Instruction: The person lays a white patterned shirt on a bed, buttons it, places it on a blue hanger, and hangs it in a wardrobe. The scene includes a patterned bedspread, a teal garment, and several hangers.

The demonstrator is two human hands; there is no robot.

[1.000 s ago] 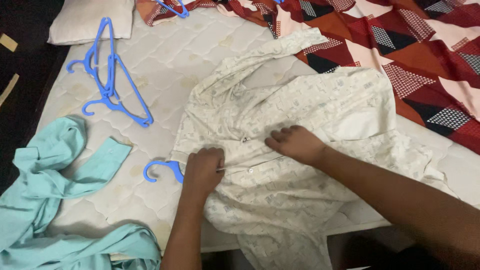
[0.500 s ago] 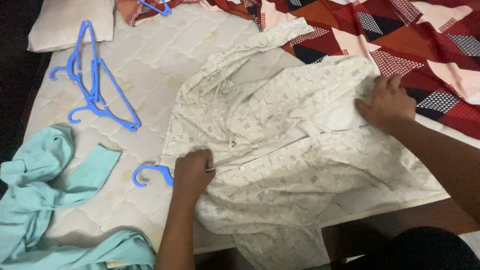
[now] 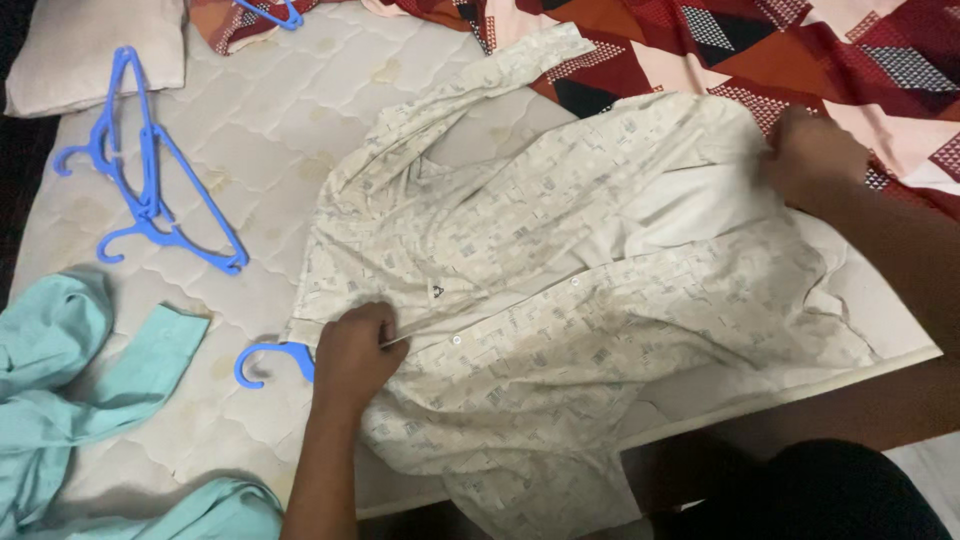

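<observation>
A cream patterned button shirt (image 3: 560, 260) lies spread on a bare quilted mattress (image 3: 280, 130). My left hand (image 3: 355, 350) pinches the shirt's collar area, where the blue hook of a hanger (image 3: 265, 358) sticks out from under the cloth. My right hand (image 3: 815, 155) is at the shirt's far right hem, fingers closed on the fabric; it is blurred. A sleeve runs up toward the top middle.
Several loose blue hangers (image 3: 140, 180) lie at the upper left. A teal garment (image 3: 70, 370) is heaped at the lower left. A red, orange and white patterned blanket (image 3: 800, 50) covers the upper right. A pillow (image 3: 95, 45) sits in the top left corner. The mattress edge runs along the bottom.
My right hand has moved from the shirt's middle out to its right hem and pulled the cloth flatter. My left hand has stayed at the collar.
</observation>
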